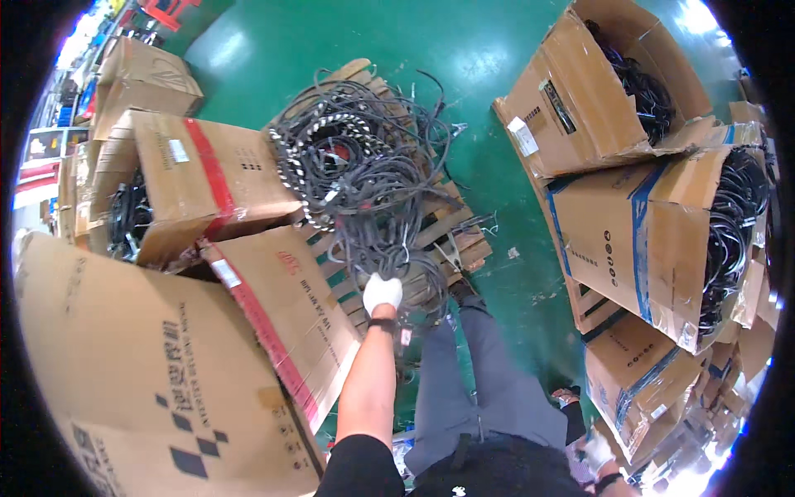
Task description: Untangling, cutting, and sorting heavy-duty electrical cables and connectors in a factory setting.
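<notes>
A tangled heap of black and grey cables (373, 199) lies on a wooden pallet (447, 228), with a black-and-white striped cable (291, 170) coiled among them. At the near end of the heap, my left hand (383, 291), in a white glove, is closed around a bundle of grey cables (396, 258). The fingers are partly hidden by the back of the hand. Far from the pallet, at the lower right, my right hand (598, 454) is also white-gloved, beside the cardboard boxes. It is small and blurred, so its fingers do not show clearly.
Large cardboard boxes (157, 364) crowd the left side; one open box (178, 178) there holds black cables. On the right, more boxes (604, 224) full of cables stand on another pallet (542, 207). Green floor (497, 141) runs between. A red stool (170, 12) stands far left.
</notes>
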`<state>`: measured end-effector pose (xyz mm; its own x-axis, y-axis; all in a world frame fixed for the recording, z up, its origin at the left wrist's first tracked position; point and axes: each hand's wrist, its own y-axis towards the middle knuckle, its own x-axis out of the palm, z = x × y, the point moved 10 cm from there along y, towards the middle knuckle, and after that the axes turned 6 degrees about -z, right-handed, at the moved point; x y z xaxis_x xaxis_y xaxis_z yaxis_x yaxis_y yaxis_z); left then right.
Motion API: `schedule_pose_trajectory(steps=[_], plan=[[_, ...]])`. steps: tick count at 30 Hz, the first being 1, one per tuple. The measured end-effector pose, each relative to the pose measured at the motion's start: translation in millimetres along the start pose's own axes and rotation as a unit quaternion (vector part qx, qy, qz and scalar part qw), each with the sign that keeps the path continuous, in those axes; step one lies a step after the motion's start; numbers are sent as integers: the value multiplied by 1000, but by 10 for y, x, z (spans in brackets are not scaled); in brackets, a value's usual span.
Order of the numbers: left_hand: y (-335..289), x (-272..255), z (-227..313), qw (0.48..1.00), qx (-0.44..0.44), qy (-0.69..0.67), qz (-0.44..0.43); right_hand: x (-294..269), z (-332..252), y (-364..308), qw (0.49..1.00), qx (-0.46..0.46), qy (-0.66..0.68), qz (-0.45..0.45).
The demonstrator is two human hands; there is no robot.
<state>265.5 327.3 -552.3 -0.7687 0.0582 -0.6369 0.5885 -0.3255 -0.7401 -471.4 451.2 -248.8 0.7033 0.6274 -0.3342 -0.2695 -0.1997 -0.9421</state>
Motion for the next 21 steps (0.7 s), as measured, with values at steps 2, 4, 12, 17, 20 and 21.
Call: schedule_pose_trajectory(steps=[2,4,12,17,20,21], plan=[[-441,-373,-206,999,25,4,27,-59,-266,36,997,-48,44,-29],[-905,-615,-63,998,59,-26,-20,-363,-80,720,978,-189,-72,-45],[-2973,-1651,-300,986,160,5,38,32,-2846,615,967,-212,-56,-127],[-4220,-1901,-1021,980,164,-29,107,993,-4349,-163,851,-419,-253,-190],[-5022,-2118,-1276,965,152,-63,205,1655,-4697,-897,754,-492,-386,-198],[-5284,-2207,-1311,962,127,-70,232,1904,-4682,-1064,738,-481,-406,-243]])
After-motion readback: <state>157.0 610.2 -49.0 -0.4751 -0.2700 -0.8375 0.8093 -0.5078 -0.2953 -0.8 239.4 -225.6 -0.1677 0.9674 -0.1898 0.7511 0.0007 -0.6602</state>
